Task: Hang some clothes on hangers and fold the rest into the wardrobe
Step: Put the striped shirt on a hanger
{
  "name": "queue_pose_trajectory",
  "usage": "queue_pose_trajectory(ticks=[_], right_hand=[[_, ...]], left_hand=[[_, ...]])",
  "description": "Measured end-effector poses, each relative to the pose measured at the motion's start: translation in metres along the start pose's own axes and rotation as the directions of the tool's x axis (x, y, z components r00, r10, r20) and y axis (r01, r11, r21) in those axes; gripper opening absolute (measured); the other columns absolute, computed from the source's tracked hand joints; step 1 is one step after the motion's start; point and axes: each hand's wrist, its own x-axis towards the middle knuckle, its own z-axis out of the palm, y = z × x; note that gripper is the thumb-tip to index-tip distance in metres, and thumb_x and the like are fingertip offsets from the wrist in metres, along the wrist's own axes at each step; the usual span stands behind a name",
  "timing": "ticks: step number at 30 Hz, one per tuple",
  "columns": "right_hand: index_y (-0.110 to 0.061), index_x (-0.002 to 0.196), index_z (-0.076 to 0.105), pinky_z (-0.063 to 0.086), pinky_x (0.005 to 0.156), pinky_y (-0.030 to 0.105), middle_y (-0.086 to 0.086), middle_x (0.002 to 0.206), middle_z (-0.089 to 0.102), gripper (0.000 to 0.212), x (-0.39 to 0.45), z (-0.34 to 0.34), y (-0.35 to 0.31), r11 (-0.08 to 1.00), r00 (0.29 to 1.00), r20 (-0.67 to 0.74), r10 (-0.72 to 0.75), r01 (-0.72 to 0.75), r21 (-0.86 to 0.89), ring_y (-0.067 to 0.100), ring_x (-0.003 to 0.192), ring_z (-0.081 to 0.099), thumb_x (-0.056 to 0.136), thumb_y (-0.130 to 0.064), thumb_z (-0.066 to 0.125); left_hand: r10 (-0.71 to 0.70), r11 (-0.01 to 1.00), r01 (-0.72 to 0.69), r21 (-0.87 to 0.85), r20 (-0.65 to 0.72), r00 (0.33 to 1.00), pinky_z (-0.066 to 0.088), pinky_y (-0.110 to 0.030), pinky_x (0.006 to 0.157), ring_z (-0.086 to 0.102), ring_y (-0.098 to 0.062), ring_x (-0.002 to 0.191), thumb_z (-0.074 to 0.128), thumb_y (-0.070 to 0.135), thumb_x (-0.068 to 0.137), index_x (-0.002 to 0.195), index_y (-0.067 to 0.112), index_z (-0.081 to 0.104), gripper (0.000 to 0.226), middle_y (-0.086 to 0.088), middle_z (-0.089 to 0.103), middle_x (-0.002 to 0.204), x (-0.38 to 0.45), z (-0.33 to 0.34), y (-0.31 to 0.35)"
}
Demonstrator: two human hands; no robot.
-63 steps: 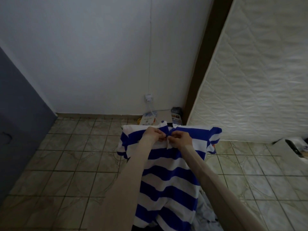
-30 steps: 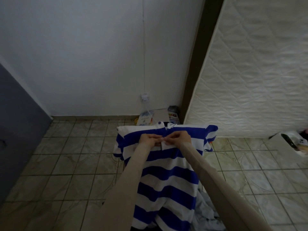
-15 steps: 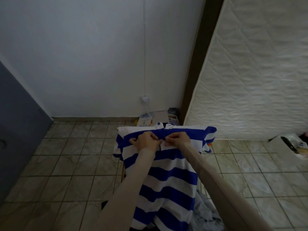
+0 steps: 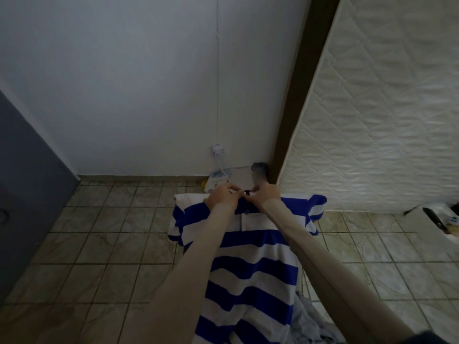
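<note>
Both the left hand [image 4: 221, 197] and right hand [image 4: 265, 196] pinch the shirt [image 4: 250, 266] collar at twelve o'clock; keep both edges aligned while buttoning.

1 striped shirt [image 4: 250, 264], 2 hands, 1 mattress [image 4: 387, 108]

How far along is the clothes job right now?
Done: a lower button looks fastened. In hand: left hand and right hand pinch the collar of the blue-and-white striped polo shirt. Left: the crumpled grey garment lies unsorted; no hanger or wardrobe shows.
</note>
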Motion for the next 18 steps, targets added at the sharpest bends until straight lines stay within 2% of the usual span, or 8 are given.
queue_pose_trajectory(ticks=[3, 6, 9, 11, 13, 15, 16, 18], right_hand=[[-0.001, 0.109, 0.062, 0.049, 0.08, 0.033, 0.017, 0.111, 0.063, 0.034, 0.002, 0.0, -0.004, 0.998, 0.998, -0.014, 0.066, -0.066, -0.01, 0.029, 0.1, 0.061, 0.088, -0.027, 0.061], [0.0, 0.118, 0.054, 0.048, 0.083, 0.035, 0.018, 0.118, 0.057, 0.03, -0.004, 0.002, -0.004, 0.992, 0.985, -0.13, 0.11, -0.118, -0.049, 0.031, 0.107, 0.057, 0.093, -0.018, 0.054], [0.001, 0.124, 0.047, 0.047, 0.089, 0.037, 0.018, 0.127, 0.052, 0.03, -0.009, 0.004, -0.002, 0.983, 0.977, -0.202, 0.072, -0.103, -0.15, 0.031, 0.117, 0.053, 0.097, -0.01, 0.047], [0.002, 0.125, 0.045, 0.046, 0.092, 0.038, 0.019, 0.129, 0.05, 0.031, -0.013, 0.001, -0.003, 0.982, 0.977, -0.199, 0.071, -0.103, -0.156, 0.031, 0.12, 0.051, 0.096, -0.006, 0.048], [0.004, 0.124, 0.048, 0.046, 0.091, 0.037, 0.02, 0.128, 0.051, 0.031, -0.015, -0.003, -0.003, 0.986, 0.978, -0.183, 0.101, -0.123, -0.112, 0.032, 0.119, 0.051, 0.094, -0.005, 0.051], [0.004, 0.123, 0.052, 0.047, 0.087, 0.037, 0.021, 0.126, 0.054, 0.031, -0.013, -0.007, -0.001, 0.986, 0.972, -0.173, 0.157, -0.164, -0.023, 0.033, 0.115, 0.054, 0.094, -0.008, 0.051], [0.004, 0.121, 0.054, 0.048, 0.084, 0.036, 0.02, 0.123, 0.056, 0.03, -0.013, -0.009, 0.001, 0.982, 0.97, -0.151, 0.19, -0.185, 0.041, 0.032, 0.113, 0.056, 0.095, -0.01, 0.051], [0.004, 0.115, 0.058, 0.046, 0.077, 0.035, 0.018, 0.115, 0.062, 0.029, -0.011, -0.011, 0.008, 0.949, 0.965, -0.075, 0.252, -0.231, 0.215, 0.031, 0.106, 0.059, 0.095, -0.016, 0.052]], left_hand=[[-0.089, 0.995, 0.088, -0.038, -0.022, 0.996, 0.028, -0.043, 0.106, 0.056, -0.023, 0.109, 0.065, 0.037, 0.086, 0.09, 0.028, 0.062, 0.01, 0.002, 0.065, 0.111, 0.001, 0.003, 0.006], [-0.122, 0.989, 0.118, -0.088, -0.038, 0.992, 0.024, -0.04, 0.105, 0.055, -0.022, 0.109, 0.064, 0.033, 0.087, 0.088, 0.025, 0.062, 0.008, 0.002, 0.066, 0.11, 0.002, 0.004, 0.006], [-0.143, 0.968, 0.142, -0.207, 0.009, 0.99, 0.029, -0.037, 0.107, 0.056, -0.023, 0.108, 0.067, 0.029, 0.086, 0.08, 0.021, 0.066, 0.01, 0.0, 0.066, 0.111, 0.005, 0.001, 0.005], [-0.157, 0.908, 0.169, -0.384, 0.063, 0.986, 0.039, -0.034, 0.102, 0.059, -0.023, 0.096, 0.068, 0.022, 0.086, 0.071, 0.02, 0.06, 0.017, -0.005, 0.066, 0.113, 0.006, -0.004, 0.005], [-0.166, 0.783, 0.207, -0.586, 0.124, 0.978, 0.044, -0.031, 0.094, 0.057, -0.019, 0.079, 0.064, 0.01, 0.088, 0.083, 0.011, 0.065, 0.005, -0.014, 0.064, 0.117, 0.005, -0.009, 0.003], [-0.157, 0.691, 0.231, -0.685, 0.169, 0.973, 0.043, -0.03, 0.094, 0.056, -0.016, 0.074, 0.061, 0.005, 0.089, 0.107, -0.001, 0.064, 0.02, -0.017, 0.062, 0.121, 0.002, -0.012, 0.002], [-0.155, 0.677, 0.253, -0.691, 0.203, 0.967, 0.041, -0.031, 0.094, 0.057, -0.015, 0.079, 0.06, 0.007, 0.09, 0.115, -0.001, 0.062, 0.026, -0.015, 0.061, 0.123, -0.005, -0.013, 0.003], [-0.141, 0.647, 0.308, -0.697, 0.288, 0.947, 0.036, -0.034, 0.099, 0.057, -0.02, 0.105, 0.056, 0.013, 0.093, 0.123, 0.005, 0.057, 0.031, -0.011, 0.058, 0.128, -0.019, -0.008, 0.005]])
